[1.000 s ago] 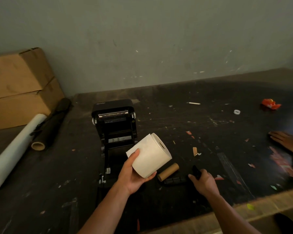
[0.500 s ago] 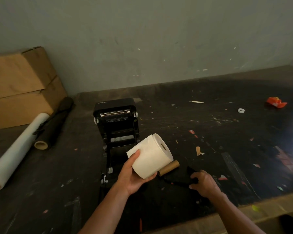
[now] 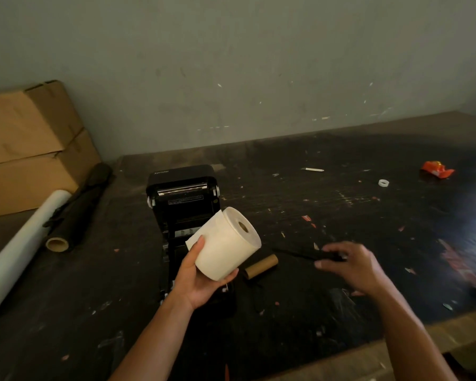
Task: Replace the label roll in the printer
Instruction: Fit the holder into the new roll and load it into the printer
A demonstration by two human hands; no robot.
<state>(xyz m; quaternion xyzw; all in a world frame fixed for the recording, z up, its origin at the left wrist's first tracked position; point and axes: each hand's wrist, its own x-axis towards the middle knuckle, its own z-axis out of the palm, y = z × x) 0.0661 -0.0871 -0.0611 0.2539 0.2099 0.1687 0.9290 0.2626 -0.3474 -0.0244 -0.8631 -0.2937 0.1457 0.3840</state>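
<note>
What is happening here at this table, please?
A person is changing the label roll of a small black printer, which stands open on the dark table. The left hand holds a full white roll in front of the printer. The right hand grips a thin black rod over the table. An empty cardboard core lies between the hands. The new roll is not yet inside the printer.

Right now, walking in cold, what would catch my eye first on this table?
Probably the big white label roll, gripped in the left hand just in front of the open black printer. Next, the right hand, which holds a thin black rod beside an empty cardboard core on the dark table. An orange wrapper glows at the far right.
</note>
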